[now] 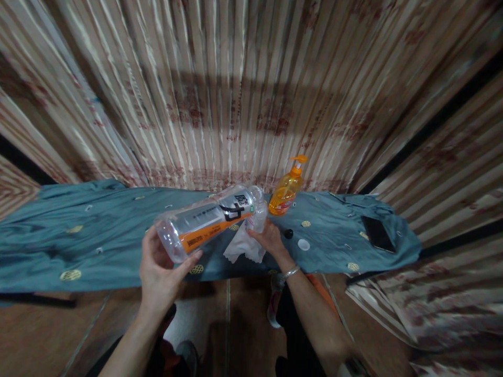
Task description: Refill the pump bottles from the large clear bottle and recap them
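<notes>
A large clear plastic bottle (212, 217) with a silver and orange label lies tilted in the air, its neck to the right and higher than its base. My left hand (159, 267) is wrapped around its base end. At the neck, my right hand (269, 236) is closed on a small clear plastic container (259, 215), whose exact kind is hard to make out. The two pieces overlap there, and I cannot tell whether they touch. A crumpled white tissue (244, 247) shows just below my right hand; whether the fingers hold it is unclear.
An orange pump bottle (283, 195) stands behind my right hand. Right of that hand lie a small black object (288, 233) and a white round cap (303, 244). A black phone (378, 234) rests on the blue-green cloth (334, 220). Curtains (236, 94) hang behind the narrow table.
</notes>
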{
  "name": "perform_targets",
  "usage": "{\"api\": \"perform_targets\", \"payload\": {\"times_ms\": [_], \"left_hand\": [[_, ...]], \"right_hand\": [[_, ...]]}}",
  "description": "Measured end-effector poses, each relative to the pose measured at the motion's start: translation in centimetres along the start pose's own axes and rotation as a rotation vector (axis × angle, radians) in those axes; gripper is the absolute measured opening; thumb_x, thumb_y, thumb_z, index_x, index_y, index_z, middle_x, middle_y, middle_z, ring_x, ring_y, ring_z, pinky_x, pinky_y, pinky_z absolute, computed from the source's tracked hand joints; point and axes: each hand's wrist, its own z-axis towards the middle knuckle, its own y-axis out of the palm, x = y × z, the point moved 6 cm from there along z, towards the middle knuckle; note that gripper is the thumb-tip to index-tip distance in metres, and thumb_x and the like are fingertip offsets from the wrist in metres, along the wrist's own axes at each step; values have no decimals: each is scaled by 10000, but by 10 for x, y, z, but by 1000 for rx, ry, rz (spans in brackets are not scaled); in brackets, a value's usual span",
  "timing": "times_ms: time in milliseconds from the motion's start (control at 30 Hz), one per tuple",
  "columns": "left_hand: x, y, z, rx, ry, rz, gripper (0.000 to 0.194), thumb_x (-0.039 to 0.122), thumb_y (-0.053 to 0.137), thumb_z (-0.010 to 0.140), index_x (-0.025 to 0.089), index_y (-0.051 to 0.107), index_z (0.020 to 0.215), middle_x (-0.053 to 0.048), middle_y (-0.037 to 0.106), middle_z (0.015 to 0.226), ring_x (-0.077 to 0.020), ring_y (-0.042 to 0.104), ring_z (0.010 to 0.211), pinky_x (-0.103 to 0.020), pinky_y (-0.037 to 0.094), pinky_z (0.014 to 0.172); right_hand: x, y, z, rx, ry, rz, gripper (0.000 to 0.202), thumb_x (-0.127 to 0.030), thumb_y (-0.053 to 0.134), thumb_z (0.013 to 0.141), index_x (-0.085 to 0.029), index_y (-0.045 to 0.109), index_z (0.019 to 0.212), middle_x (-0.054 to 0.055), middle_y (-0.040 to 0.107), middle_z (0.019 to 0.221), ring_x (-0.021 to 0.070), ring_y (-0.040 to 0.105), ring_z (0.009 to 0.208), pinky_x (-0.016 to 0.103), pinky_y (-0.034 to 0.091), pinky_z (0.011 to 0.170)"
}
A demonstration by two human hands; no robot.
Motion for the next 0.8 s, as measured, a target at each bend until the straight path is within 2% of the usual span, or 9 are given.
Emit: {"api": "perform_targets", "payload": {"times_ms": [367,600,800], "left_hand": [[2,2,1,-4,-25,-10,909,392,1009,483,240,632,1296,-144,761,1335,-364,779,1185,-493,680,999],[2,1,2,10,-29,-11,909,382,1004,463,243,631,1280,-115,765,1288,-318,781,1117,-426,687,912],[0,0,3,7,-10,2,909,399,1009,476,245,632,1289,-119,774,1288,-319,794,1085,-433,698,891]], "right_hand": [[-2,-5,-3,-26,9,-6,581,-431,828,961,-126,641,1419,180,827,1304,285,789,1265,297,575,1033],[-1,-3,-1,5,-22,-24,538,-428,845,939,-160,664,1369,156,851,1242,283,813,1210,283,593,982],[1,-1,1,39,-42,-40,507,-429,855,926,-184,689,1337,141,864,1187,298,831,1160,314,621,961]]}}
